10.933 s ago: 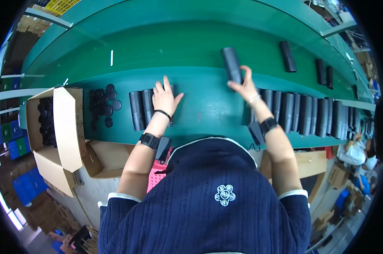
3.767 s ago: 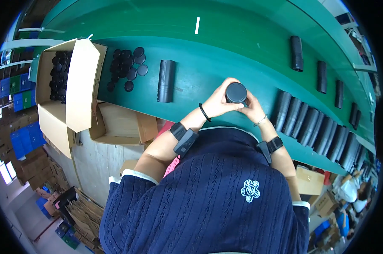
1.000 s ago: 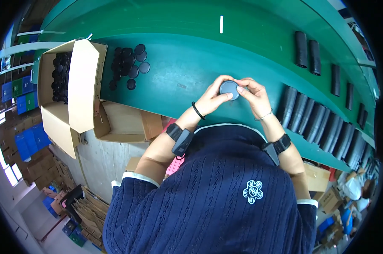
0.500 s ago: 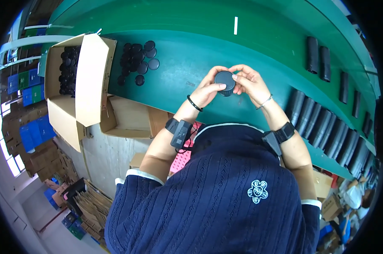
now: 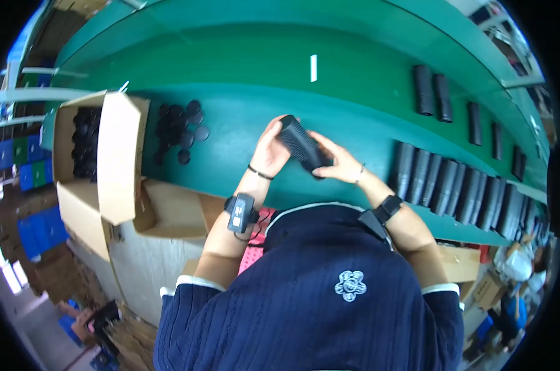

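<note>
Above the green table I hold a black ribbed tube (image 5: 300,143) slantwise, its upper end toward the left. My left hand (image 5: 270,150) is closed round that upper end, the fingers partly hidden behind it. My right hand (image 5: 340,162) grips the lower right end, thumb on the near side. To the left, several round black caps (image 5: 185,137) lie loose in a cluster on the table. A row of similar black tubes (image 5: 423,176) lies side by side at the right.
An open cardboard box (image 5: 120,157) of black round caps stands at the left, with another cardboard box (image 5: 175,210) below the table edge. More black tubes (image 5: 423,90) lie on the raised green ledge at the far right. A white strip (image 5: 313,68) marks the back surface.
The tube, earlier seen end-on with its round capped end up, is now tipped lengthwise. My right hand has shifted to its lower end. The whole view has shifted too.
</note>
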Demonstrator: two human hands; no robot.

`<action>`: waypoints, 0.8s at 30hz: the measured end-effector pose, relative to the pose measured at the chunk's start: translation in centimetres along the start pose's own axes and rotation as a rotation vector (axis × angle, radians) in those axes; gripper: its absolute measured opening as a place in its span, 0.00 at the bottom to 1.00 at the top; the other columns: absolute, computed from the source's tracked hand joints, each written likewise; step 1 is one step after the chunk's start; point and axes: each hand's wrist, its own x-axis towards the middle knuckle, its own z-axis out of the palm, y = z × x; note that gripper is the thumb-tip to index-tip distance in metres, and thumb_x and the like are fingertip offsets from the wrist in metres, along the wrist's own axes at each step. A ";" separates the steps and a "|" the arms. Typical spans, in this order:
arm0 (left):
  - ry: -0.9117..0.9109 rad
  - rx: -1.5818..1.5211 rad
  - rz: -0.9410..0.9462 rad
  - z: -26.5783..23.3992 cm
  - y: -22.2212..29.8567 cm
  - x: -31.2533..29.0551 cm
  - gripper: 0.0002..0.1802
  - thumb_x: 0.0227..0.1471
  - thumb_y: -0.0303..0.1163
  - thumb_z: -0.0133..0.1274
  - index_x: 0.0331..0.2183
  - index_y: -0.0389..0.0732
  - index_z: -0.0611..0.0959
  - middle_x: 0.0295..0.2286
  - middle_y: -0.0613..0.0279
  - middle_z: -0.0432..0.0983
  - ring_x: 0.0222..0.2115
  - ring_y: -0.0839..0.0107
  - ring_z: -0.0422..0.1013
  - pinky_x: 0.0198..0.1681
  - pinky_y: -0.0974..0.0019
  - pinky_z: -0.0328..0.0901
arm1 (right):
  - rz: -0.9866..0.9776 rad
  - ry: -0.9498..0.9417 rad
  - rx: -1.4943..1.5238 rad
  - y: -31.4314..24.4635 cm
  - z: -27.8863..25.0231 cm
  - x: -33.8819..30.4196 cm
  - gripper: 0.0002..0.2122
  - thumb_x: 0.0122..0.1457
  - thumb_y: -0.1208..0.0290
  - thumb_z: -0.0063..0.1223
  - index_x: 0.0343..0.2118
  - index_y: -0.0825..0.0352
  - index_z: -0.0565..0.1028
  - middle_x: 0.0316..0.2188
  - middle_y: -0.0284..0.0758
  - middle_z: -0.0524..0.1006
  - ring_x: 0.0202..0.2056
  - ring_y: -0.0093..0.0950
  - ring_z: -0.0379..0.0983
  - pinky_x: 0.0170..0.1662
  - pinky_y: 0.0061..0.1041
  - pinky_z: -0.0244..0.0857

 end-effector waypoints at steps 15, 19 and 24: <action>0.409 0.275 -0.132 -4.2 -0.6 -6.4 0.15 0.54 0.36 0.51 0.43 0.43 0.74 0.39 0.59 0.73 0.40 0.68 0.68 0.41 0.63 0.64 | 0.411 0.949 -1.132 5.0 -18.0 3.1 0.31 0.51 0.66 0.58 0.59 0.45 0.59 0.48 0.46 0.70 0.51 0.44 0.64 0.53 0.40 0.61; 0.425 0.299 -0.228 -5.8 -1.0 -5.6 0.14 0.53 0.35 0.52 0.42 0.41 0.75 0.39 0.57 0.72 0.39 0.65 0.68 0.41 0.62 0.63 | 0.019 0.778 -0.556 2.5 -12.4 -3.6 0.14 0.51 0.70 0.56 0.43 0.62 0.74 0.33 0.41 0.76 0.34 0.34 0.74 0.41 0.33 0.68; 0.339 0.344 -0.375 -7.7 -1.6 -3.0 0.12 0.53 0.33 0.51 0.40 0.41 0.76 0.39 0.55 0.72 0.40 0.63 0.68 0.41 0.61 0.64 | 0.301 0.452 -0.092 1.8 -0.5 -16.1 0.13 0.56 0.64 0.52 0.41 0.64 0.75 0.29 0.34 0.79 0.32 0.24 0.73 0.39 0.27 0.68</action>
